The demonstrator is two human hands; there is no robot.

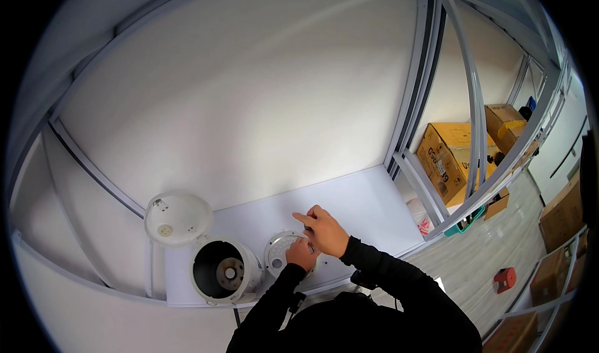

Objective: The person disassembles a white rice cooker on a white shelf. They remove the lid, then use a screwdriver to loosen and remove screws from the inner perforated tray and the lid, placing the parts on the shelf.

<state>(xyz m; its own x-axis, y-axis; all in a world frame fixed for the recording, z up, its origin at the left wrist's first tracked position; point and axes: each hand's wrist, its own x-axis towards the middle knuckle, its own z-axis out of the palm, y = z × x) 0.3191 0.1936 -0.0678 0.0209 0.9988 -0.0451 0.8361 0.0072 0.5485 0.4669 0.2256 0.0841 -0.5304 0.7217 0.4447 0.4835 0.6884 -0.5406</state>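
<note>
Leaning open, a round white lid (179, 219) tips back behind a white pot (252, 272) on the counter (368, 206); just beside the pot, a round white disc (276, 248) sits under the left hand (302, 253), fingers curled; the right hand (327, 233) pokes one finger left; I can't tell what either grips

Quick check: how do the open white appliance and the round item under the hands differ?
The open white appliance shows a dark, deep interior; the round item shows a pale face with a silvery rim. The appliance has a raised lid, while the round item shows none. The left hand and right hand partly hide the round item, not the appliance. Both look circular, side by side.
</note>
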